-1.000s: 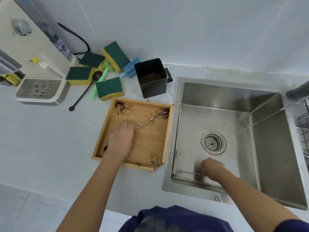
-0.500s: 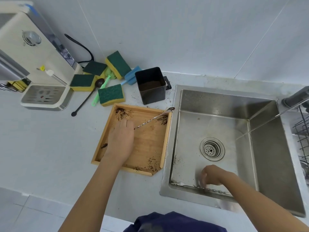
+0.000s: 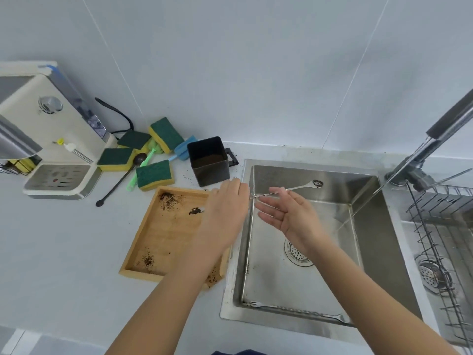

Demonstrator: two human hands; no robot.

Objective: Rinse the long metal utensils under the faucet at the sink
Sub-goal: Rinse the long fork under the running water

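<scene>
My left hand (image 3: pixel 226 208) holds a long twisted metal spoon (image 3: pixel 302 187) by its handle end, out over the left rim of the steel sink (image 3: pixel 371 226). The spoon's bowl carries dark grounds and points right. My right hand (image 3: pixel 286 213) lies palm up just under the spoon's shaft, fingers spread and straight, touching or nearly touching it. A second long twisted metal utensil with a fork end (image 3: pixel 294 309) lies along the sink's near wall. The faucet (image 3: pixel 440 139) leans in from the upper right; a thin stream of water (image 3: pixel 358 203) falls into the basin.
A wooden tray (image 3: pixel 163 234) dirty with grounds sits left of the sink. Behind it stand a black square container (image 3: pixel 210 161), several green sponges (image 3: pixel 153 174), a black long spoon (image 3: pixel 120 179) and a cream coffee machine (image 3: pixel 48 139). A wire dish rack (image 3: pixel 445 226) fills the right.
My left hand lifted the twisted spoon off the tray and carried it right, over the sink. My right hand left the fork utensil at the sink's near wall and rose palm up under the spoon.
</scene>
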